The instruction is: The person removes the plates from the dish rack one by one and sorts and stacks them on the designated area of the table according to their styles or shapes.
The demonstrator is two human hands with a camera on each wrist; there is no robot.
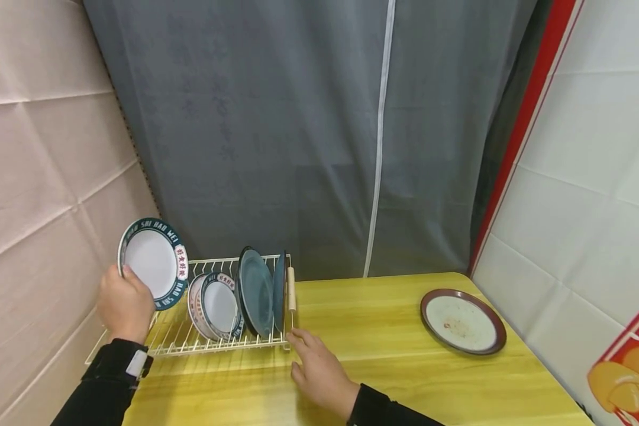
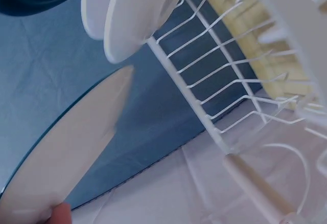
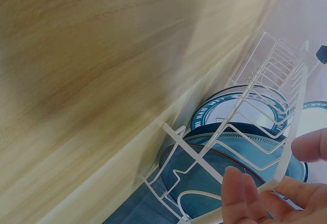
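Observation:
My left hand grips a white plate with a lettered dark green rim, raised above the left end of the white wire dish rack. In the left wrist view the plate shows edge-on, a fingertip at its lower edge. My right hand reaches to the rack's front right corner, fingers extended and touching it, thumb apart. Matching white plates stand upright mid-rack. Right of them stand blue plates, also seen through the wires in the right wrist view.
A white plate with a brown rim lies flat on the right of the yellow wood-grain table. A wooden handle sits on the rack's right end. Behind hangs a grey curtain; pale cloth walls flank both sides.

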